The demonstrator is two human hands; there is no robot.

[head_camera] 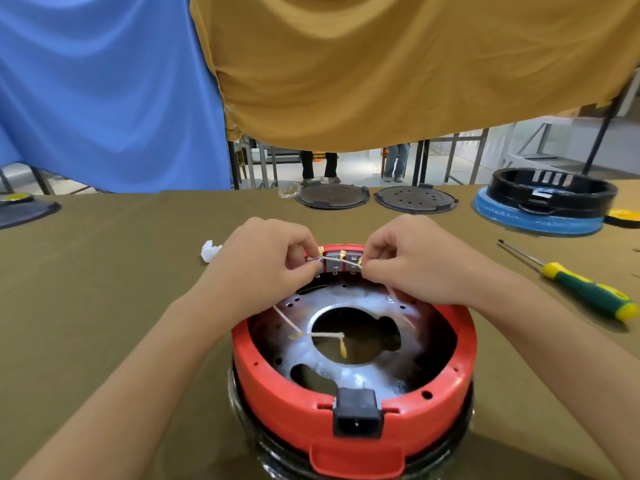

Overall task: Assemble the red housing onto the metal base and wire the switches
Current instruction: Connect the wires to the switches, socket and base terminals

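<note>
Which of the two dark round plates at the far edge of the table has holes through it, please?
The right-hand plate, nearer the black ring on the blue base, shows a scatter of small holes. The left-hand plate beside it has a plain brownish face.

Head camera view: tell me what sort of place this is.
Probably an appliance assembly workbench in a workshop or factory. Both hands, left hand and right hand, pinch a white wire at the red housing; a screwdriver and spare round plates lie on the cloth-covered table.
</note>
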